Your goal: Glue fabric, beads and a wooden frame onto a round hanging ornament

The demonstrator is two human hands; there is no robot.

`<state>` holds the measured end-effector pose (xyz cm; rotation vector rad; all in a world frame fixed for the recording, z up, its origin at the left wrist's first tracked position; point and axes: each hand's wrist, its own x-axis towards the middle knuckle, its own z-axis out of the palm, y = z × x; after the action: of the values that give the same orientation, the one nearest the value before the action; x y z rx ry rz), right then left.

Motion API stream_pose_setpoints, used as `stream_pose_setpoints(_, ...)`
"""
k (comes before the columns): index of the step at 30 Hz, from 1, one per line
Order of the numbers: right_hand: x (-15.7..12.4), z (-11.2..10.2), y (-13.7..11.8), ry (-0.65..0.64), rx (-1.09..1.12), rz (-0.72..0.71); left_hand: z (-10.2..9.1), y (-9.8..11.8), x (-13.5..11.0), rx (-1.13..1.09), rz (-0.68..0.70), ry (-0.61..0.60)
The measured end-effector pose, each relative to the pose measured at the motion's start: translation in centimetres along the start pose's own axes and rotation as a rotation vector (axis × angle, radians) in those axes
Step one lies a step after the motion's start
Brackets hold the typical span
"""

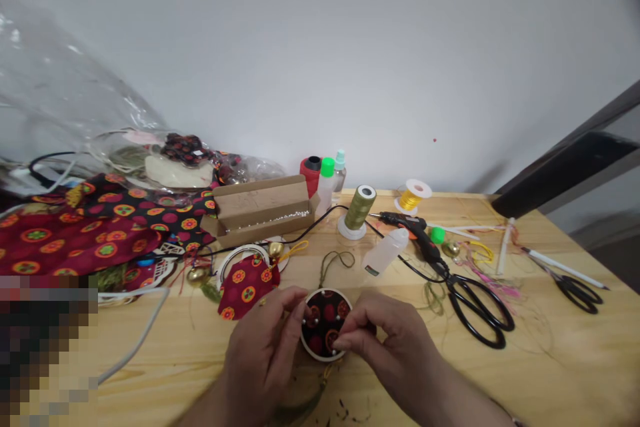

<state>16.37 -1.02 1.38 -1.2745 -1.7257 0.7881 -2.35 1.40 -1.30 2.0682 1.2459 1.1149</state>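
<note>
A small round hoop covered in black cloth with red dots sits low over the wooden table. My left hand grips its left rim with fingers curled round it. My right hand pinches its lower right edge, thumb and forefinger pressed together on the cloth. A thin olive cord loops away from the hoop's top.
Behind the hoop lie a red patterned cloth scrap, an open cardboard box, thread spools, glue bottles, a glue gun and black scissors. Piled patterned fabric and plastic bags fill the left. More scissors lie far right.
</note>
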Motion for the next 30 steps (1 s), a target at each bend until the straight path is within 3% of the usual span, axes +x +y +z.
stream_pose_setpoints(5,0.0,0.4,0.9,-0.005,-0.092,-0.207,0.1,-0.2,-0.2,-0.002,0.036,-0.130)
stream_pose_setpoints(9,-0.2,0.8,1.4,-0.087,-0.030,-0.397,0.4,-0.4,-0.6,0.004,0.091,-0.122)
stream_pose_setpoints(12,-0.3,0.7,1.3,-0.080,-0.048,-0.466,0.3,-0.3,-0.5,0.042,0.119,-0.118)
stream_pose_setpoints(16,-0.4,0.5,1.2,-0.044,-0.083,-0.465,-0.1,-0.5,0.1,0.166,0.154,0.007)
stream_pose_setpoints(19,-0.3,0.5,1.4,-0.045,-0.091,-0.446,-0.4,-1.2,0.7,0.407,0.174,0.136)
stream_pose_setpoints(24,-0.3,0.7,2.1,0.001,-0.060,-0.459,-0.4,-2.2,1.3,0.943,-0.080,0.170)
stream_pose_setpoints(30,-0.4,0.8,2.3,-0.017,-0.045,-0.461,-0.5,-2.2,1.7,1.023,-0.248,0.006)
